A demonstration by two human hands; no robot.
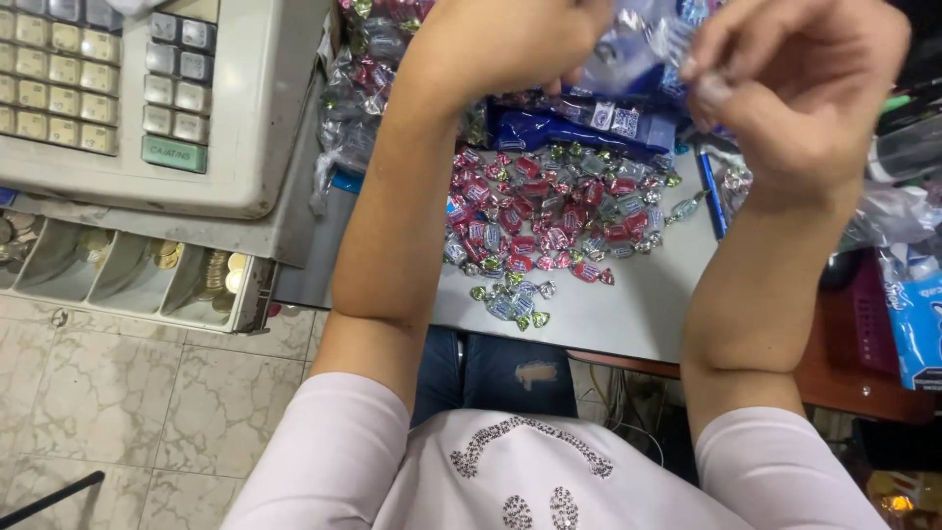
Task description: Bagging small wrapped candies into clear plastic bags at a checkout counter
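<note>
Evidently light and crinkly, the clear-and-blue plastic candy bag [628, 54] is pinched in both the left hand [510, 39] and right hand [795, 83], each grip closed on its slippery top edge.

I see my left hand [510, 39] and right hand [795, 83] raised together over the table's [638, 314] far edge, both touching a plastic bag [638, 49]. Under them a heap of wrapped candies [549, 216] lies mid-table, with a small cluster [510, 299] nearer the front edge. A cash register [147, 98] stands to the left, its coin drawer [128, 275] open below. A pen [711, 191] lies right of the heap.
</note>
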